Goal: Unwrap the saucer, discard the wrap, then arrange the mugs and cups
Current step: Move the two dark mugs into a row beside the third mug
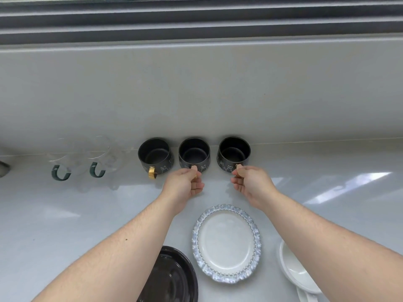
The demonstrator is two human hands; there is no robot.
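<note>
Against the far wall of the white counter [327, 171] stand three black mugs in a row, with two clear glass cups [87, 158] to their left. The left hand [185, 182] pinches the gold handle of the middle mug [194, 152] between thumb and fingers; the right hand [250, 182] pinches the handle of the right mug [234, 151] the same way, the remaining fingers curled loosely. The left mug [154, 154] stands free, its gold handle pointing to the near side. A white saucer [226, 243] with a ruffled blue rim lies bare on the counter near the person, between a black plate [174, 277] and a white dish [294, 271]; no wrap is in view. Risk assessment: each mug is held by a slim handle only, so a sharp turn or lift could let it swing or slip; the mugs stand close together and almost touch the wall, so sideways movement could knock them together and chip them. The forearms pass directly over the saucer and plates, and a lowered elbow could shift them. No brand, label or writing is readable; the mugs carry only white line drawings of animals.
</note>
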